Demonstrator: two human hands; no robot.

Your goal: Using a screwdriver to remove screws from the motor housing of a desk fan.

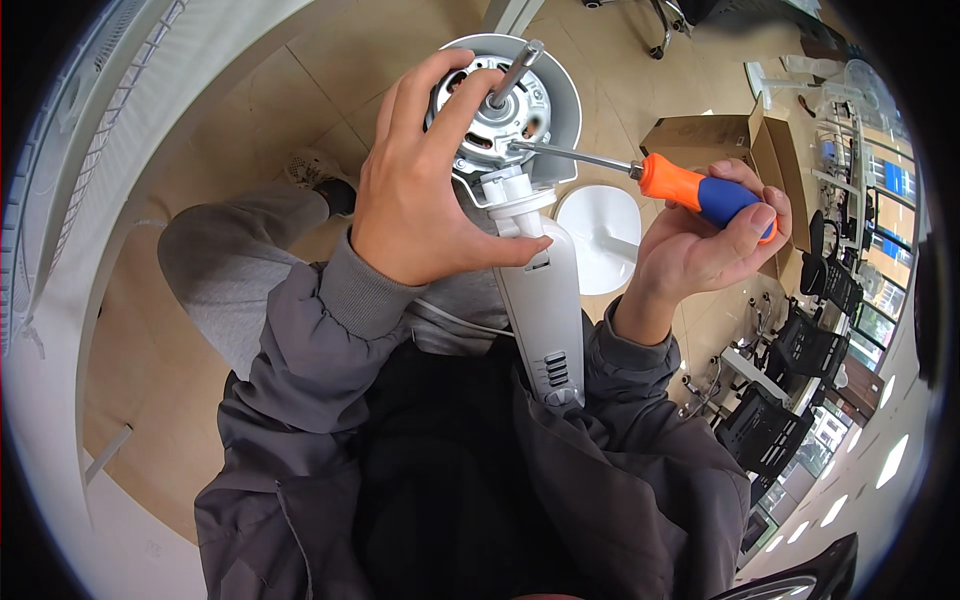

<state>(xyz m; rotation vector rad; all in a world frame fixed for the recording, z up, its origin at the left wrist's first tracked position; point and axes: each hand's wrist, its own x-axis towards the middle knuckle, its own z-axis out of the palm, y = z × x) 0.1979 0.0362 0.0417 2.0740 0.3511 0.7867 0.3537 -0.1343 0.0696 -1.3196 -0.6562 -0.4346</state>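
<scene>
Closed round an electric fan's motor head, my left hand [415,180] has its fingers on the metal motor [507,122] beside the shaft and its thumb by the white neck. A grey-white cup-shaped housing [565,105] surrounds the motor, and a steel shaft [520,72] sticks up from its middle. Below, the white fan stand [545,310] with several buttons leans toward my body. My right hand [705,240] grips the orange and blue handle of a screwdriver [690,190]. The screwdriver's tip reaches the lower part of the motor's face; the exact contact spot is too small to tell.
A white round-cornered base [600,235] is beyond the stand, near the floor. An opened cardboard box [775,165] stands to the right. Black office chairs [770,430] and desks line the right side. A white curved table edge [110,200] runs along the left.
</scene>
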